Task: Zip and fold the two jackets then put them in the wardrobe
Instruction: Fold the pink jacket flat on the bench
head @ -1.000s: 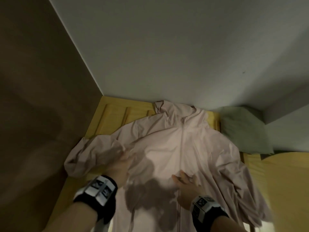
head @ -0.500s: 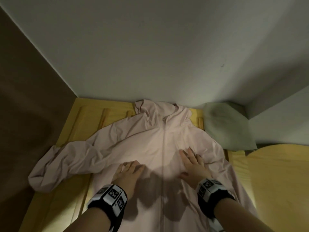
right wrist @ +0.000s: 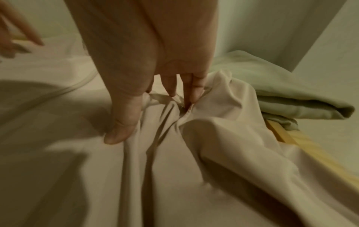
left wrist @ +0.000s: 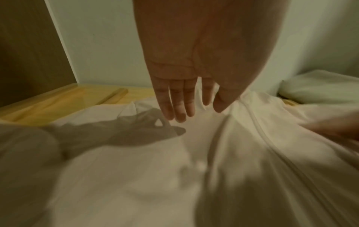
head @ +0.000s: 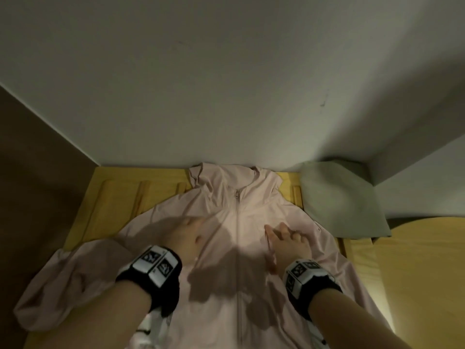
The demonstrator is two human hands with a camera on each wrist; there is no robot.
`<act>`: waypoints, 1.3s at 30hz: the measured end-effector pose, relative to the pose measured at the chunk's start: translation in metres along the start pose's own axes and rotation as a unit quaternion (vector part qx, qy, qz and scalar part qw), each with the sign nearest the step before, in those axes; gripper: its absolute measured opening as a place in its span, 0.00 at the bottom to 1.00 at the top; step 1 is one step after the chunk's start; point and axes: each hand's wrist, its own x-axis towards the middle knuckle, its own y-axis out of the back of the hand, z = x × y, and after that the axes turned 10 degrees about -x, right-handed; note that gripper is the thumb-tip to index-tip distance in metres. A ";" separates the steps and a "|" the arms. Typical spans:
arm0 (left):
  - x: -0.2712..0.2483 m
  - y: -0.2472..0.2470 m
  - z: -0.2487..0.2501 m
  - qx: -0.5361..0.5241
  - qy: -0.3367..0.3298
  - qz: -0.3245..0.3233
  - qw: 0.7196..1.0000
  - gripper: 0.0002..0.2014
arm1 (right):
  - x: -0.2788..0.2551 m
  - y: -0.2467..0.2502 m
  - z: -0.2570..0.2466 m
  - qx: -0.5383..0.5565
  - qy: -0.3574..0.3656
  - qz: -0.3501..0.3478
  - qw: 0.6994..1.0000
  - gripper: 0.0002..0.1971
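We have the pink jacket [head: 236,238] laid front-up on the wooden bed frame [head: 108,200], its collar at the far end against the wall and its zip closed up to the neck, so zipping this one looks done. Folding has not begun: both sleeves are spread out, the left one bunched over the bed's left edge. We see no second jacket and no wardrobe, so most of the task remains.

Our left hand [head: 186,238] lies flat on the jacket's left chest, fingers [left wrist: 174,104] straight and relaxed, holding nothing. Our right hand [head: 286,243] rests on the right chest just beside the zip; its fingers [right wrist: 196,90] press into a gathered ridge of cloth, and it may be pinching that fold, though blur leaves this unsure. A green pillow [head: 339,202] sits at the far right.
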 end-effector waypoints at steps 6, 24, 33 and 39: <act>0.055 0.035 0.016 -0.062 0.033 0.063 0.996 0.23 | 0.001 0.000 -0.002 -0.017 -0.002 0.001 1.000 0.48; 0.117 0.048 0.035 -0.216 0.253 0.031 0.942 0.41 | 0.009 -0.005 -0.003 -0.006 -0.010 -0.004 1.000 0.48; 0.119 0.056 0.050 -0.386 0.091 0.025 0.918 0.16 | 0.008 -0.008 -0.003 0.001 -0.013 0.003 1.000 0.46; 0.119 0.052 0.061 -0.552 0.073 0.080 0.827 0.12 | 0.009 -0.009 -0.004 -0.006 -0.020 0.014 1.000 0.46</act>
